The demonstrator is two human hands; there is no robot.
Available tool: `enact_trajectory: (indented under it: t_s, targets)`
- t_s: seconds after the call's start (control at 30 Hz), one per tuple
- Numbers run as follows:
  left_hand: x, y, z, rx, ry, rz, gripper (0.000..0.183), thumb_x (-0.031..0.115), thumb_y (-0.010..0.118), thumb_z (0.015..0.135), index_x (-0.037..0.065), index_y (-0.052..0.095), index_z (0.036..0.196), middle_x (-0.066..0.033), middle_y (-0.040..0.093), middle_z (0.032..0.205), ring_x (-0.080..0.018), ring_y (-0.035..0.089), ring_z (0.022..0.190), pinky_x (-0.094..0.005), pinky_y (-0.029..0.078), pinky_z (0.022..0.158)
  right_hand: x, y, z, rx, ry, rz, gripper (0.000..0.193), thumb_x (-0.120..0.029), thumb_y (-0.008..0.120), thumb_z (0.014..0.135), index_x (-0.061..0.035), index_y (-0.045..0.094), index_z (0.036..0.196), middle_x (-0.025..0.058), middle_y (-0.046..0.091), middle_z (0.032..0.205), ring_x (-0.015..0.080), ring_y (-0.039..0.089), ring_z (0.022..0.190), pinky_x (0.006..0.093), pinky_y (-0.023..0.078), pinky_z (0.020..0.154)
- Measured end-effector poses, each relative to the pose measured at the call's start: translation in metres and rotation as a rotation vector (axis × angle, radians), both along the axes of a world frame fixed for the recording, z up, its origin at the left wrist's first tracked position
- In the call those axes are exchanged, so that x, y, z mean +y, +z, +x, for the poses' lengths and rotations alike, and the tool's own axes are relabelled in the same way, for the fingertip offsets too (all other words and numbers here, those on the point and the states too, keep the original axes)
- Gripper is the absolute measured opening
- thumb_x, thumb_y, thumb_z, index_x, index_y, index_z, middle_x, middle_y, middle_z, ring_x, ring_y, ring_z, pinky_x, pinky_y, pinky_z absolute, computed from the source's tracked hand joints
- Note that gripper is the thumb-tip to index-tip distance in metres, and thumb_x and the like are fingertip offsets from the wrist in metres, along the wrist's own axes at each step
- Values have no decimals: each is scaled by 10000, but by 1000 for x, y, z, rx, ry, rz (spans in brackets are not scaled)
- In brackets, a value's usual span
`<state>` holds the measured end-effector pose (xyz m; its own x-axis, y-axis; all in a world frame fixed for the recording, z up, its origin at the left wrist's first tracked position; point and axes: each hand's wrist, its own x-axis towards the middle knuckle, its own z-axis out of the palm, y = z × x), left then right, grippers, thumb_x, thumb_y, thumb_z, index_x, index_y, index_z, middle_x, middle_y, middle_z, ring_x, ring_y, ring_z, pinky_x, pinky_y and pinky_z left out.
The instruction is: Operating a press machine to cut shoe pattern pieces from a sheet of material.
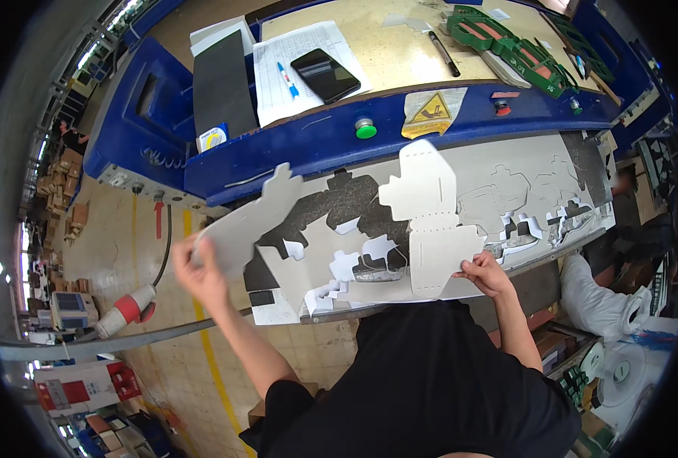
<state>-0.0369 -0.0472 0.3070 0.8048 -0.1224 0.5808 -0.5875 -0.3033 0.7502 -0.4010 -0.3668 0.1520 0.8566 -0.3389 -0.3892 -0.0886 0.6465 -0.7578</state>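
My left hand (201, 276) is closed on the edge of a grey cardboard piece (251, 221) with a stepped outline, raised at the left end of the work surface. In my right hand (485, 273), pinched at its lower right edge, is a pale die-cut cardboard blank (440, 259) with a perforated fold line across it and an upper flap. Under both pieces lies a large grey die-cut cardboard sheet (499, 164) with cut outlines and torn openings. Dark surface (343, 195) shows through the gaps, and several folded white scraps stick up around them.
Behind the sheet runs a blue machine beam (301, 141) with a green button (365, 128), a red button (502, 108) and a yellow warning label (432, 109). On the table above lie a phone (325, 75), papers, pens and a green tool frame (511, 49). A red-and-white plug (127, 311) hangs at left.
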Motion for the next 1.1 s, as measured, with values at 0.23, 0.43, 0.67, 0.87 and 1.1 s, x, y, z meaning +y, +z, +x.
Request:
enact_trajectory:
  t_s: [0.23,0.43,0.67,0.87,1.1]
  targets:
    - [-60,-38,-75,469,-109,-781,162,220,573,992,96,480,1042,-23,511,982,-147,521,935,-327,450,883,54,0,37,-226,91,337,257,-170,621,961,-12,619,1163,110,654,1154,219,652,1031,378,518,943]
    - [-78,-222,-160,1467,-310,-922,394,292,442,1039,71,411,1364,-94,506,1385,-259,550,1207,-458,447,1042,70,-17,60,210,-9,355,298,-190,620,961,16,607,1176,87,702,1060,191,691,958,321,546,866]
    - [-69,-254,-190,1565,-469,-400,318,174,461,1010,19,378,1276,-167,584,1194,-403,637,1076,-435,558,908,55,-67,14,516,246,1,269,-250,551,961,-34,692,1037,103,740,907,125,686,737,275,541,641]
    - [-97,-236,-164,1738,-562,-16,598,426,538,959,-59,459,1300,-204,646,1149,-354,714,890,-401,610,754,16,-52,33,733,21,-1165,336,-293,630,870,-45,665,1094,157,676,876,325,656,818,416,525,737]
    - [-140,-253,-158,1688,-706,260,602,494,565,930,20,516,1298,-123,659,1165,-260,689,988,-445,583,792,-2,-126,57,531,-142,-1312,349,-321,630,879,-47,655,1092,249,601,1063,410,582,1021,470,472,899]
